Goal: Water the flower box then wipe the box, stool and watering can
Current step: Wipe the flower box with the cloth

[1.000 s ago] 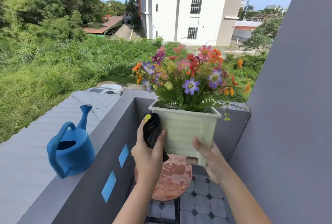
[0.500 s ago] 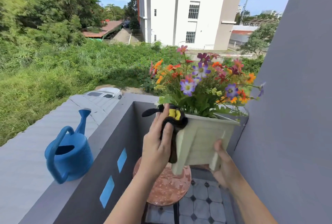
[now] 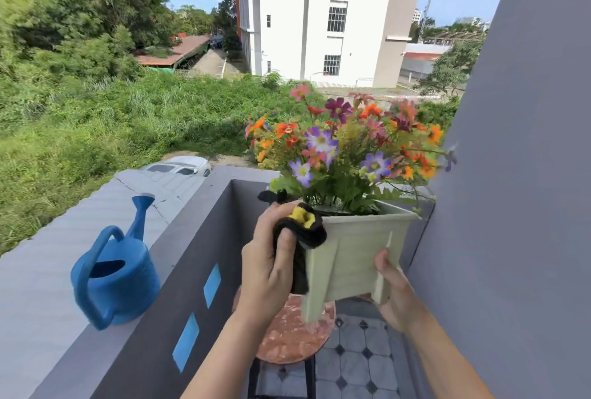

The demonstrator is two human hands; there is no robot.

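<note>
- Sunlight is falling across a small balcony with a grey parapet (image 3: 179, 238), a grey wall (image 3: 511, 207) to my right and a patterned tile floor (image 3: 351, 363) below. Greenery, a parked car (image 3: 182, 167) and a white building (image 3: 319, 15) are lying beyond.
- I am holding the flower box (image 3: 351, 258) lifted and tilted above the stool (image 3: 287, 334), probably to turn its sides toward the cloth. Whether its near leg is touching the stool top, I cannot tell.
- My right hand (image 3: 393, 290) is cupping the box's lower right corner, thumb lying along the corner rib and fingers hidden underneath. I am judging that it is carrying the weight so the other hand is free to rub.
- My left hand (image 3: 268, 270) is clamping a bunched black cloth (image 3: 302, 232) with a yellow patch, pressing it on the box's left corner just under the rim.
- The flowers (image 3: 345, 149) are spreading above the rim, some reaching near the wall.
- The watering can (image 3: 118, 280) is sitting upright on the parapet top, well apart from both hands. I am judging the watering done and the box wipe under way, with stool and can not yet wiped.
- I am finding no readable writing. Box, can and cloth are showing no brand, and the two blue rectangles (image 3: 212, 283) on the parapet's inner face are blank.
</note>
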